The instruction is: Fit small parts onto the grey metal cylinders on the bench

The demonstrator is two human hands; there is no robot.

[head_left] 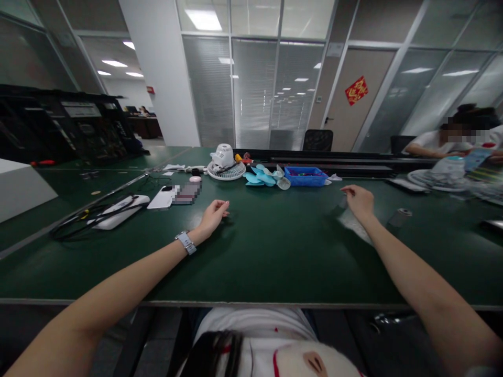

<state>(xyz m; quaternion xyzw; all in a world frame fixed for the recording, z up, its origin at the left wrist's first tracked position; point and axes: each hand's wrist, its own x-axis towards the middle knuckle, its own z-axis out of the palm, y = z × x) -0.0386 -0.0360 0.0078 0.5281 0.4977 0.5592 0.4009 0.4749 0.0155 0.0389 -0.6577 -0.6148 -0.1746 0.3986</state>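
Note:
My left hand [215,215] is just above or on the green table [275,251], left of centre, with its fingers curled together and nothing visible in them. A watch with a pale strap [186,243] is on that wrist. Farther right, my right hand [359,201] has its fingertips pinched on what looks like a clear plastic bag [356,226]. The bag spreads beneath the hand and is partly hidden by the wrist. A small grey cylinder [400,216] stands to the right of my right forearm.
Toward the back are a white fan [226,170], light-blue fan blades [259,176] and a blue tray [306,177]. A white phone [162,198] and a white device with black cables [121,212] lie left. Another person [428,141] sits at the right.

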